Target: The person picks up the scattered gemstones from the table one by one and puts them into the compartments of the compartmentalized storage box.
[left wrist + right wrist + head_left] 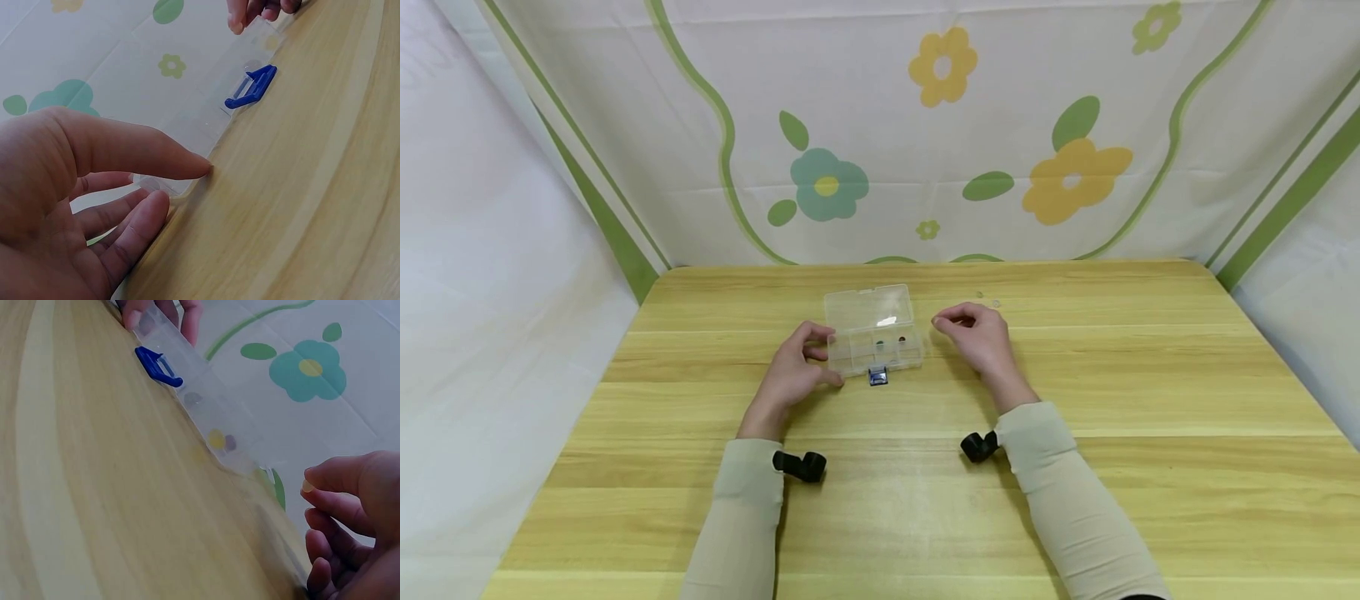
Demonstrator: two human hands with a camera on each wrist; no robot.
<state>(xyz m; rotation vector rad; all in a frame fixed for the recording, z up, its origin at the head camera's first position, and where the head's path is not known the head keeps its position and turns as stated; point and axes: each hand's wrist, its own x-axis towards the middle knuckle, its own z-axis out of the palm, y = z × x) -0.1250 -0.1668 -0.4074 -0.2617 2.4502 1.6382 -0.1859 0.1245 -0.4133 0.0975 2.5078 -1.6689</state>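
Note:
A clear plastic compartment box (841, 358) lies on the table with its lid (857, 310) raised toward the back and its blue latch (877, 377) hanging at the front. My left hand (793, 367) holds the box's left end, thumb at the front edge and fingers around the side. Off the right end, my right hand (981, 337) pinches a small pale yellowish piece (307, 485) between thumb and index finger. Through the box wall in the right wrist view show a yellow piece (216, 439) and a dark piece (230, 443) side by side, low in the right end.
Two tiny pieces lie on the wooden table (880, 517) behind my right hand, a greenish one (980, 294) and a clear one (996, 303). A flower-printed cloth (880, 125) rises along the table's back edge, and white cloth hangs at both sides.

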